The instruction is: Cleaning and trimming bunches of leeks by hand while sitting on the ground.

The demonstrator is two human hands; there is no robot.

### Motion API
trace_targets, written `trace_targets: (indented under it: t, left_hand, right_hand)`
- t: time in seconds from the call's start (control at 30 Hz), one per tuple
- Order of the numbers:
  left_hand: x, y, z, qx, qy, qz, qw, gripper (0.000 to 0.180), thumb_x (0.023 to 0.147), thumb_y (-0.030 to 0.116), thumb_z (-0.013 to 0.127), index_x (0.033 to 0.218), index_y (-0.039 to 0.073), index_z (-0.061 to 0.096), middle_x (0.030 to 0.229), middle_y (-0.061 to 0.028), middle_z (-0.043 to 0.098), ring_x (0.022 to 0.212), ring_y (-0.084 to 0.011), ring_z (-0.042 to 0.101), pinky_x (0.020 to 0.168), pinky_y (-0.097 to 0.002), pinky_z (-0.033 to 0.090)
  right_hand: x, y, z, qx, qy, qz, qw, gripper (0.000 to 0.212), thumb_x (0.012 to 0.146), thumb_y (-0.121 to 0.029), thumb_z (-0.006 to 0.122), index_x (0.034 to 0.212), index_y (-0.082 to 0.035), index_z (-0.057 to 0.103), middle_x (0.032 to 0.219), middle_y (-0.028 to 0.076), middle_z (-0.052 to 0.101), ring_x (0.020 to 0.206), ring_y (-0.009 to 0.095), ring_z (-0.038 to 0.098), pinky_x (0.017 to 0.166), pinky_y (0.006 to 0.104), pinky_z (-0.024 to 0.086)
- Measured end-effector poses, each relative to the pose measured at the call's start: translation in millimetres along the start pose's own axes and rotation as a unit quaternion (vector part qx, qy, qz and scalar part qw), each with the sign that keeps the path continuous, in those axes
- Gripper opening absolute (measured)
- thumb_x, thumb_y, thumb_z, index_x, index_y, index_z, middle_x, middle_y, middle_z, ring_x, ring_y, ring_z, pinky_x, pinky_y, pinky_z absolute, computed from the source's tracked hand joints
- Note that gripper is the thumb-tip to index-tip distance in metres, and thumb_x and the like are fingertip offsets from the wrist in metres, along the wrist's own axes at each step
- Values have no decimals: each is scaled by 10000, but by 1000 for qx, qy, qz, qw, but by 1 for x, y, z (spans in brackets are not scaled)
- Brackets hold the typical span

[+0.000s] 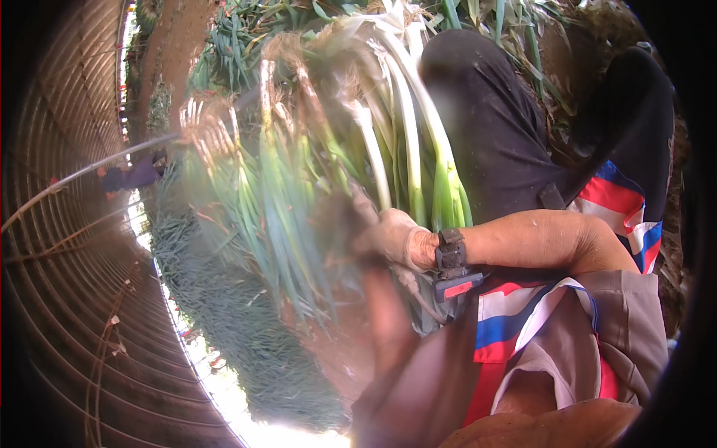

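My right hand (pixel 392 237), in a pale glove with a dark band and a small device at the wrist, is closed on a green onion (pixel 317 112). That stalk slants up and left from the hand, its root end far. My left hand (pixel 340 228) is smeared by motion just left of the right one, near the same stalk; its fingers cannot be made out. Thick white-stemmed green onions (pixel 411 142) lie beyond my right hand, beside my knee. To the left, more green onions (pixel 261 194) lie in a row, brown roots away from me.
A dense heap of green leaves (pixel 246 321) stretches along the left. Beyond it curves a ribbed tunnel wall (pixel 67 299), with a thin pole (pixel 89 170) reaching in. My dark-trousered knee (pixel 482 112) is at the right. Loose leaves (pixel 515 19) lie at the far side.
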State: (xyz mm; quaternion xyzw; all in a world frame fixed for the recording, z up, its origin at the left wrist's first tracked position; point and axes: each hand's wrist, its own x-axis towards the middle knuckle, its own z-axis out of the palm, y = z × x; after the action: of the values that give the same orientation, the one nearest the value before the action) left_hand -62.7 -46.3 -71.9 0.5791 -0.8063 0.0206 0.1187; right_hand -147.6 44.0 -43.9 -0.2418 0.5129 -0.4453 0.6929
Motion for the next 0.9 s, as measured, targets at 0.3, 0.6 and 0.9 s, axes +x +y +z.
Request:
trace_targets:
  t: [0.3,0.6,0.9]
  left_hand:
    - [-2,0,-8,-45,-27,2,999,240,964,147,489,1128,4,590,945,-67,609,820,-139,585,701,-250,477]
    - [6,10,-18,-177,-87,-4,980,242,970,145,479,1131,1,590,942,-61,608,817,-129,582,694,-242,475]
    - [-10,20,-28,-282,-95,-23,954,245,977,143,469,1133,-2,590,940,-55,608,813,-119,580,687,-234,473]
  right_hand:
    - [-12,1,-11,-112,-6,-37,993,378,809,-293,686,992,38,684,955,266,656,901,331,662,800,385,503]
    - [-51,-24,-22,122,-8,112,986,450,780,-245,704,1080,64,575,814,178,637,665,242,641,597,363,514]
    - [-29,-25,-17,134,64,52,988,431,789,-239,726,1000,127,637,864,217,665,777,279,662,717,375,521]
